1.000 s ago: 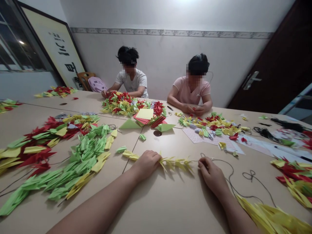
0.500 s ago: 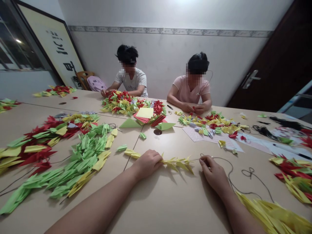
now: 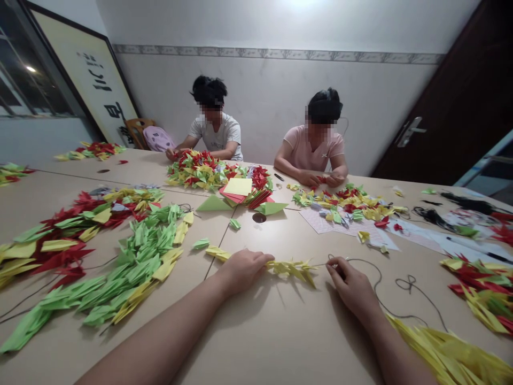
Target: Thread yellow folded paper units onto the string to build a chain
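In the head view, a short row of yellow folded paper cranes [image 3: 294,270] hangs on a dark string just over the table's middle. My left hand [image 3: 242,271] is closed around its left part, palm down, hiding some of the papers. To the right, my right hand [image 3: 348,278] pinches the string [image 3: 372,263] between thumb and fingertips, a small gap away from the last yellow crane. From there the string runs loosely across the tabletop. A yellow folded piece [image 3: 217,253] shows just beyond my left wrist.
A green paper garland [image 3: 140,262] and a red-yellow one [image 3: 76,214] lie left. Yellow papers [image 3: 449,350] are heaped near my right forearm. Paper sheets [image 3: 238,186] rest on a central pile. Two people [image 3: 216,131] sit opposite, hands on paper. A pen [image 3: 497,256] lies right.
My left hand's fingers have stretched slightly to the right along the yellow cranes. The right hand keeps its pinch on the string, nearly in the same spot.
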Demonstrator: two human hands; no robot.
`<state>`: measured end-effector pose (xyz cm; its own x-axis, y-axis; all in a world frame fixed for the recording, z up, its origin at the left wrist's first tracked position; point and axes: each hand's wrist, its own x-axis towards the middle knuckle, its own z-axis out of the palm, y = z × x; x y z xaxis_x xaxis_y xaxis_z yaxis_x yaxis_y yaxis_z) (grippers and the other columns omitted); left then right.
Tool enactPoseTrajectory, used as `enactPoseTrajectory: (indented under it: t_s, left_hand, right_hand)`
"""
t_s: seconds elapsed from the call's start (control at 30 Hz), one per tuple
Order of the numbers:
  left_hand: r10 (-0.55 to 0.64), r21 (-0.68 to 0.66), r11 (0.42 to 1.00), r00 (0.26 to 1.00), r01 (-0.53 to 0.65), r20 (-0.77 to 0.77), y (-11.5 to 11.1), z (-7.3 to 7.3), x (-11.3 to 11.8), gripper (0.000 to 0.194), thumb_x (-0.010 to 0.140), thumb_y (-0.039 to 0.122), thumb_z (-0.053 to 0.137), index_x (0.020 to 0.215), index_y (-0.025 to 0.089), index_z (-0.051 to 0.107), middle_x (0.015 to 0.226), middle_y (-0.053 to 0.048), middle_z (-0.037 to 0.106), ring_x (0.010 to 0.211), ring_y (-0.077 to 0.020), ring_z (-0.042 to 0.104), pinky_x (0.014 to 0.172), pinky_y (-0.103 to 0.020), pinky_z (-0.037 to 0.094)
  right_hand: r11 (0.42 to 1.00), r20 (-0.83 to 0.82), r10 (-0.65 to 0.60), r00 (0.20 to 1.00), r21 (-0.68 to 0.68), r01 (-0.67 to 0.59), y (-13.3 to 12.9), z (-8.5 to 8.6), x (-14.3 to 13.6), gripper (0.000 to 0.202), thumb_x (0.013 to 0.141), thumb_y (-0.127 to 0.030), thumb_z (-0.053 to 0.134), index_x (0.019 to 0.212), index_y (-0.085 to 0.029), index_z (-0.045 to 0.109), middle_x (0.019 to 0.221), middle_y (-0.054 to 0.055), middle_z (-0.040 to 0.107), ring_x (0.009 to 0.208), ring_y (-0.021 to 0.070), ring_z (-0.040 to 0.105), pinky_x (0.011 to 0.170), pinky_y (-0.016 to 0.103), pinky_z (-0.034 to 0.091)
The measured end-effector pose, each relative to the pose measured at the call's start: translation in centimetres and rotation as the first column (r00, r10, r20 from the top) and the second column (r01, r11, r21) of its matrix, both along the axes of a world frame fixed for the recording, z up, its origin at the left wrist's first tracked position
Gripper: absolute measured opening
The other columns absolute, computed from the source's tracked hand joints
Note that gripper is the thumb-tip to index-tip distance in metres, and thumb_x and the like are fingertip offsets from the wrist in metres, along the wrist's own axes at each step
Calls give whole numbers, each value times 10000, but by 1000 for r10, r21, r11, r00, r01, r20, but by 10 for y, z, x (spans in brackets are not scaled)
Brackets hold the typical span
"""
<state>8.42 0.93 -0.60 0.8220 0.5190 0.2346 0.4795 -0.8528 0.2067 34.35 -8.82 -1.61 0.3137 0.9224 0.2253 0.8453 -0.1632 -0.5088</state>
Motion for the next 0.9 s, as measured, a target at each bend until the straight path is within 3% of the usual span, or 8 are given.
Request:
enactPoseTrajectory:
  t_s: [0.27, 0.37, 0.47, 0.57, 0.73, 0.83, 0.9]
  left_hand:
    - [18, 86, 996, 997, -11, -78, 9, 3, -7, 251, 854, 241, 405, 1070, 231, 533, 851, -15, 651, 743, -171, 583, 657, -277, 400]
    - [18, 115, 993, 998, -11, -59, 9, 7, -9, 251, 837, 251, 434, 1064, 227, 538, 853, -16, 645, 786, -180, 560, 722, -310, 382]
    - [23, 115, 993, 999, -26, 29, 3, 13, -6, 290, 782, 341, 515, 1043, 218, 544, 977, -29, 611, 910, -203, 512, 829, -352, 339]
    - [70, 100, 992, 993, -80, 96, -6, 18, 5, 374, 760, 420, 531, 1061, 198, 530, 1012, -44, 588, 960, -209, 477, 872, -358, 316]
    - [114, 78, 991, 993, -112, -23, -10, 21, 23, 202, 784, 329, 517, 913, 188, 580, 862, -41, 610, 877, -206, 503, 812, -350, 351]
    - [105, 69, 993, 988, -97, -113, -7, 20, 29, 133, 773, 275, 520, 835, 179, 589, 821, -46, 614, 819, -209, 525, 762, -354, 362]
    - [113, 55, 993, 988, -108, -105, -6, 16, 32, 116, 772, 264, 523, 813, 176, 587, 807, -43, 615, 802, -202, 533, 751, -349, 361]
  right_hand:
    - [994, 48, -3, 999, -113, 9, -2, 4, 6, 243, 769, -408, 413, 783, -242, 589, 560, -10, 583, 534, 163, 540, 508, 247, 359]
    - [990, 63, 4, 998, -141, 5, -2, 2, 7, 256, 775, -398, 404, 834, -249, 603, 641, 2, 614, 585, 172, 555, 536, 262, 383]
    - [997, 76, 28, 997, -73, -22, -2, 0, 6, 288, 778, -364, 398, 954, -224, 580, 827, 31, 623, 627, 163, 556, 595, 284, 420]
    - [995, 131, 53, 990, 79, -63, 0, 1, -2, 349, 792, -384, 399, 1035, -184, 550, 963, 79, 592, 811, 200, 557, 737, 339, 429]
    - [961, 274, 155, 949, 179, -209, 8, 1, -26, 426, 788, -417, 455, 1152, -201, 502, 1144, 112, 516, 1067, 249, 456, 883, 412, 367]
    - [929, 311, 279, 908, 150, -337, 12, -2, -33, 319, 801, -322, 450, 1091, -223, 536, 1230, 91, 471, 1125, 242, 410, 921, 420, 336]
    - [923, 284, 311, 907, 138, -360, 13, -4, -32, 210, 795, -268, 448, 947, -220, 584, 1166, 81, 524, 1082, 233, 445, 895, 413, 357]
